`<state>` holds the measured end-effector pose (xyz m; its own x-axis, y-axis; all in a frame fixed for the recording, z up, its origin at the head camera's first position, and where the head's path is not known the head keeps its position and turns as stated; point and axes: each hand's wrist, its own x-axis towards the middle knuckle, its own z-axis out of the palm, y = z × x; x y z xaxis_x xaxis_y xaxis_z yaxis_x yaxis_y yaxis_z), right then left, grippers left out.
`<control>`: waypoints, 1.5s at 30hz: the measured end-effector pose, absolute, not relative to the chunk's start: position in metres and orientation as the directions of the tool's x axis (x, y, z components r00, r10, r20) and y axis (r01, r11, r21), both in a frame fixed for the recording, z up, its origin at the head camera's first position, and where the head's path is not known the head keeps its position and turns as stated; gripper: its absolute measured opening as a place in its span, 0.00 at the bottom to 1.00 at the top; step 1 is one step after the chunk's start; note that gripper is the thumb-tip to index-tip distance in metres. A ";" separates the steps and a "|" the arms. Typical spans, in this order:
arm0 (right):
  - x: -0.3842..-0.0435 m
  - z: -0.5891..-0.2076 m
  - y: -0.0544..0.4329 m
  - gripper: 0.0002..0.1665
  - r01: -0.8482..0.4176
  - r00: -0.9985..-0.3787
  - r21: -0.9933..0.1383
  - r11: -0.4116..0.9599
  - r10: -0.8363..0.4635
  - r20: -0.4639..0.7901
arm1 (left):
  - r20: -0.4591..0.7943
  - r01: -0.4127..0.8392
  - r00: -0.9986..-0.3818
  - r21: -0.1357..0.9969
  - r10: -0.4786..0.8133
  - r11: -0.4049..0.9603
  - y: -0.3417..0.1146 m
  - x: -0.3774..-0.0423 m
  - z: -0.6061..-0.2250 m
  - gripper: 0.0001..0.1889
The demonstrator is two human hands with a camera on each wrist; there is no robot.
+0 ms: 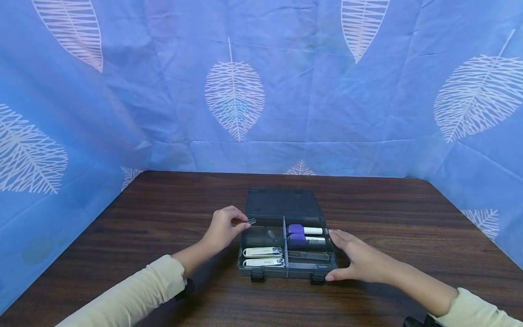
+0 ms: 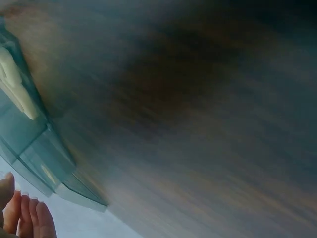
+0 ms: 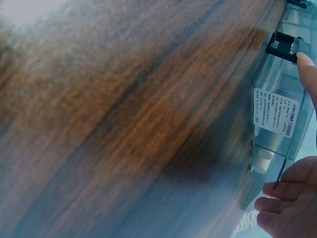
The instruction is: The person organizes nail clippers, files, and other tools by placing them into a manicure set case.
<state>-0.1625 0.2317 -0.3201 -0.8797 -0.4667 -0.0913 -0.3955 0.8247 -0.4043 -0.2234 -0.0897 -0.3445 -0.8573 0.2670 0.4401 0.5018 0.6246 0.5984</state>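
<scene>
A translucent grey compartment box (image 1: 269, 271) lies open on the table, its lid (image 1: 282, 202) folded back. Over its far left compartment, my left hand (image 1: 224, 227) pinches a small clear piece (image 1: 251, 221) like a false nail tip. A similar clear piece (image 1: 271, 234) is in the left part of the box. Two nail clippers (image 1: 263, 252) lie side by side at the front left. My right hand (image 1: 359, 258) touches the box's right side, thumb at the front corner near a black latch (image 3: 283, 45), fingers outstretched along the side.
On the right of the divider (image 1: 285, 245) lie two purple-and-white items (image 1: 296, 229) and flat dark strips (image 1: 308, 256). A printed label (image 3: 273, 113) shows through the box's wall. Around it spreads the brown wooden table (image 1: 175, 204), bordered by a blue leaf-patterned cloth (image 1: 171, 91).
</scene>
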 end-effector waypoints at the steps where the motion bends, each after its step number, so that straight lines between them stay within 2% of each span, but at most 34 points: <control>1: -0.162 -0.320 0.232 0.65 -0.396 -0.880 -0.403 0.825 -0.467 -0.090 | 0.440 0.509 -0.854 0.595 0.278 0.622 -0.087 -0.224 -0.344 0.02; 6: -0.162 -0.320 0.232 0.65 -0.404 -0.879 -0.397 0.824 -0.470 -0.083 | 0.419 0.548 -0.834 0.564 0.359 0.617 -0.079 -0.226 -0.344 0.03; 11: -0.161 -0.320 0.233 0.65 -0.407 -0.879 -0.393 0.825 -0.471 -0.077 | 0.389 0.622 -0.783 0.472 0.485 0.625 -0.071 -0.232 -0.342 0.03; 22: -0.160 -0.320 0.232 0.65 -0.398 -0.881 -0.401 0.825 -0.466 -0.085 | 0.172 0.659 -0.744 0.348 0.645 0.667 -0.059 -0.243 -0.335 0.02; 26: -0.160 -0.320 0.232 0.65 -0.392 -0.881 -0.409 0.824 -0.464 -0.091 | 0.090 0.670 -0.726 0.314 0.681 0.673 -0.056 -0.246 -0.333 0.19; 29: -0.160 -0.320 0.232 0.65 -0.393 -0.879 -0.414 0.821 -0.467 -0.093 | 0.010 0.651 -0.736 0.282 0.677 0.704 -0.053 -0.247 -0.330 0.23; 34: -0.160 -0.320 0.231 0.65 -0.398 -0.876 -0.417 0.817 -0.473 -0.091 | -0.080 0.605 -0.771 0.221 0.632 0.765 -0.051 -0.247 -0.325 0.14; 37: -0.161 -0.320 0.230 0.65 -0.399 -0.875 -0.419 0.816 -0.475 -0.092 | -0.086 0.597 -0.778 0.202 0.622 0.776 -0.051 -0.245 -0.323 0.08; 40: -0.161 -0.320 0.230 0.65 -0.395 -0.875 -0.422 0.816 -0.474 -0.096 | -0.055 0.614 -0.767 0.230 0.640 0.755 -0.053 -0.246 -0.323 0.09; 45: -0.162 -0.320 0.230 0.65 -0.396 -0.876 -0.417 0.818 -0.473 -0.097 | 0.065 0.652 -0.741 0.308 0.668 0.693 -0.062 -0.246 -0.323 0.02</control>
<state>-0.1615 0.2298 -0.3199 -0.8756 -0.4732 -0.0970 -0.3958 0.8180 -0.4174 -0.2457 -0.0616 -0.3230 -0.7413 0.6680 0.0649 0.6516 0.6932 0.3079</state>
